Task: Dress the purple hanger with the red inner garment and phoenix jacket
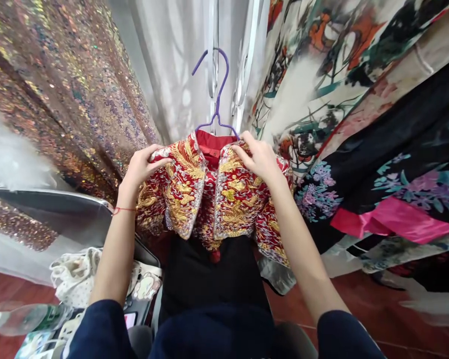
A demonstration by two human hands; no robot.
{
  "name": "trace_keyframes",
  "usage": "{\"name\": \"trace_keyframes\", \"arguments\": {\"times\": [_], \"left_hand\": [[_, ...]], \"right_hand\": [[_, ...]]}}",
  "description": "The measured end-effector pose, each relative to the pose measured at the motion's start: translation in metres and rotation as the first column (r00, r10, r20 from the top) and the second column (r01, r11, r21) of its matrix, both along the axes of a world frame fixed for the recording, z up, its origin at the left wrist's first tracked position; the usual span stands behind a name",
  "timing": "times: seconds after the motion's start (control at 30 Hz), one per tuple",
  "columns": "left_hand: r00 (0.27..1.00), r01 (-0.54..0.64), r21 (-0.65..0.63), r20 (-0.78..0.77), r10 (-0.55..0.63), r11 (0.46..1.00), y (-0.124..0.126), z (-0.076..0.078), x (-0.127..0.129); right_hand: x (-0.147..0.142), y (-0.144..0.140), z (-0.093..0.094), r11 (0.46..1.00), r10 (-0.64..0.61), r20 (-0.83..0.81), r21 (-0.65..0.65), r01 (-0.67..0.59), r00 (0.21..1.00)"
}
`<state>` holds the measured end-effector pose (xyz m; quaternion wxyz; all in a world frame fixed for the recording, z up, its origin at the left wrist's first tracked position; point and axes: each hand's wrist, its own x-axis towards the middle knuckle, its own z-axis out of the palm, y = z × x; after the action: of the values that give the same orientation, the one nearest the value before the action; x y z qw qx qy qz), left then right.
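A short red jacket (183, 189) with gold and silver embroidery hangs on a purple hanger (219, 102), its front parted down the middle. My left hand (140, 167) grips its shoulder on the left, thumb across the top and fingers behind the cloth. On the opposite side, near the collar, my right hand (260, 157) pinches the other shoulder in the same way. The hanger's hook points up and stands in front of pale cloth. Red lining shows inside the collar. The fingertips behind the fabric are hidden.
Sequined cloth (71, 85) hangs at the left; a patterned garment (322, 75) and a black floral one (396, 164) hang at the right. A black chair (67, 214), a white drawstring bag (75, 274) and a plastic bottle (26, 319) are at lower left.
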<state>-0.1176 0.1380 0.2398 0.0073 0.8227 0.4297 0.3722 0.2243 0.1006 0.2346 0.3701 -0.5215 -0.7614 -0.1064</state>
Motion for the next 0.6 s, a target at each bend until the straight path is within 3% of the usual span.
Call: {"name": "trace_keyframes", "arguments": {"times": [0.1,0.27,0.37,0.43,0.47,0.5,0.53,0.57,0.6], "left_hand": [[0.987,-0.143,0.009,0.08,0.142,0.99,-0.006,-0.011,-0.009],[0.957,-0.26,-0.06,0.12,0.266,0.964,-0.021,-0.01,0.006],[0.939,-0.305,-0.023,0.158,0.305,0.952,-0.031,-0.016,0.017],[0.933,-0.297,0.06,0.232,0.276,0.953,-0.04,-0.028,0.022],[0.927,-0.286,0.104,0.28,0.248,0.953,-0.045,-0.037,0.024],[0.919,-0.275,0.141,0.328,0.217,0.951,-0.049,-0.049,0.026],[0.903,-0.274,0.165,0.382,0.195,0.947,-0.052,-0.063,0.029],[0.873,-0.291,0.164,0.449,0.191,0.943,-0.056,-0.079,0.032],[0.826,-0.317,0.131,0.525,0.206,0.939,-0.058,-0.098,0.036]], "right_hand": [[0.005,0.003,-0.002,0.998,0.06,-0.006,0.034,-0.059,0.998],[-0.004,-0.02,-0.008,0.984,0.061,-0.043,0.172,-0.053,0.997],[-0.023,-0.054,-0.043,0.967,0.04,-0.203,0.254,0.013,0.978],[-0.042,-0.075,-0.088,0.971,0.077,-0.431,0.238,0.031,0.899],[-0.053,-0.084,-0.116,0.985,0.095,-0.581,0.175,0.009,0.809],[-0.065,-0.09,-0.145,0.997,0.072,-0.756,0.045,-0.058,0.65],[-0.077,-0.094,-0.176,0.976,-0.031,-0.915,-0.115,-0.186,0.402],[-0.088,-0.097,-0.206,0.906,-0.213,-0.971,-0.238,-0.349,0.111],[-0.099,-0.099,-0.234,0.856,-0.312,-0.95,-0.293,-0.425,0.026]]}}
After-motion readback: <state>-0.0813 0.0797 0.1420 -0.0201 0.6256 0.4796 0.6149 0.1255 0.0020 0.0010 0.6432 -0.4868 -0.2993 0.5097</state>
